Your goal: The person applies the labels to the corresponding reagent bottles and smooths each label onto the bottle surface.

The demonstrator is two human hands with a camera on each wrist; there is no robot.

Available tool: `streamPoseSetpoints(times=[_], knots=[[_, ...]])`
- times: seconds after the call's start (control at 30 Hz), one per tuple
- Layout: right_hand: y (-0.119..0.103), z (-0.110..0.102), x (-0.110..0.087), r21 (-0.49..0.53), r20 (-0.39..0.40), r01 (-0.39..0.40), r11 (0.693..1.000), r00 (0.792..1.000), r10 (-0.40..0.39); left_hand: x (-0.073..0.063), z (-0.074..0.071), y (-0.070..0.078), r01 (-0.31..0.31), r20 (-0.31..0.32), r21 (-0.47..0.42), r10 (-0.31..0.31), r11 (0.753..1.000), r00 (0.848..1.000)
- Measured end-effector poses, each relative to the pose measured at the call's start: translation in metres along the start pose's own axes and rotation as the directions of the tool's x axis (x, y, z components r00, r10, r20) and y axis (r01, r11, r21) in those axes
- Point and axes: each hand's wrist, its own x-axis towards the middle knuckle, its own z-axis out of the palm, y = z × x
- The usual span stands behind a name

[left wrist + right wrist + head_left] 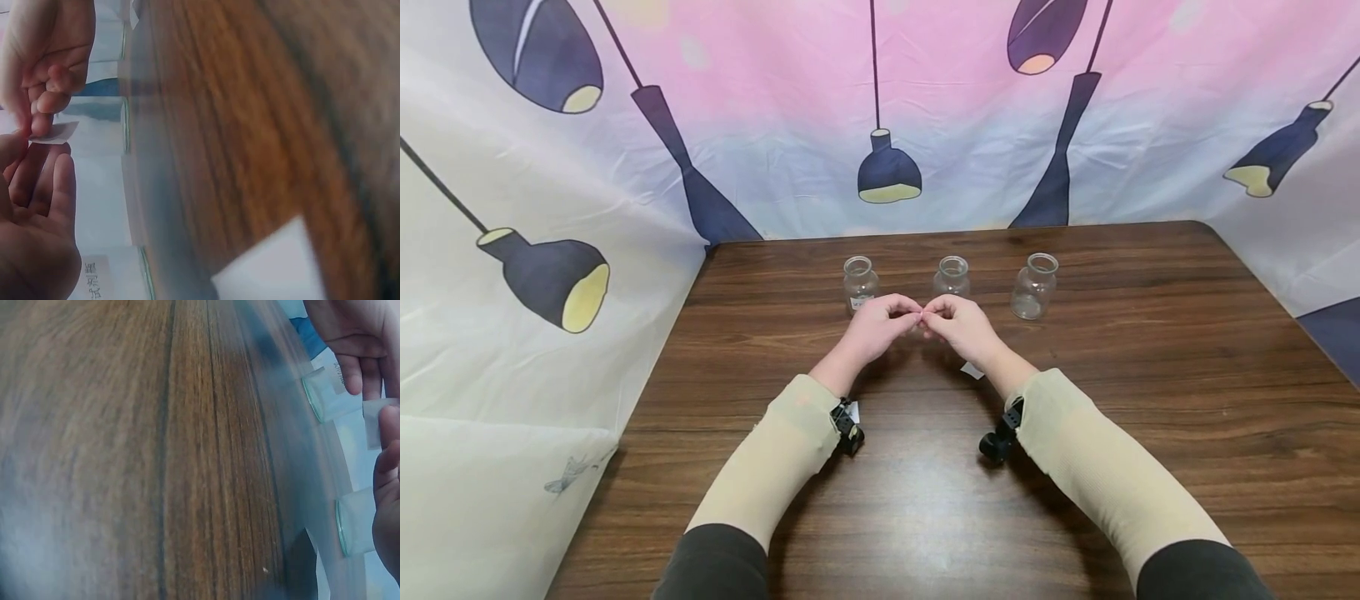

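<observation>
Both hands meet fingertip to fingertip in front of the middle glass jar (952,275). My left hand (880,323) and right hand (961,327) pinch a small white paper label (59,133) between thumbs and fingers. In the right wrist view this label (372,425) hangs below the fingertips as a pale rectangle. Behind the left hand stands another glass jar (861,279), bearing a white label with printed characters. A third clear jar (1034,287) stands to the right of the right hand. All three are upright and lidless.
A white paper piece (972,370) lies on the brown wooden table (1150,375) beside the right wrist. Another white paper piece (853,411) shows by the left wrist camera (848,429). A cloth backdrop (805,167) printed with lamps hangs behind the table's far edge.
</observation>
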Motion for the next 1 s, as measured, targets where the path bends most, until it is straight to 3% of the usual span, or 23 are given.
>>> streamPoseSetpoints(times=[0.53, 0.7, 0.87, 1.0], knots=[[-0.002, -0.001, -0.003, -0.072, -0.04, 0.021, 0.997, 0.999, -0.024, -0.002, 0.01, 0.007, 0.025, -0.054, -0.008, -0.026, 1.0, 0.998], [-0.001, 0.001, -0.002, -0.073, -0.029, 0.017, 0.997, 0.999, -0.019, -0.005, 0.007, 0.003, 0.07, -0.09, -0.035, -0.073, 0.997, 0.993], [0.003, -0.004, -0.002, -0.087, -0.051, 0.01, 0.996, 0.999, -0.015, -0.003, 0.007, 0.0, 0.077, -0.069, -0.107, -0.084, 0.991, 0.994], [0.006, -0.01, -0.002, -0.099, -0.051, 0.005, 0.995, 0.999, -0.01, 0.0, 0.009, -0.001, 0.069, -0.058, -0.112, -0.076, 0.991, 0.995]])
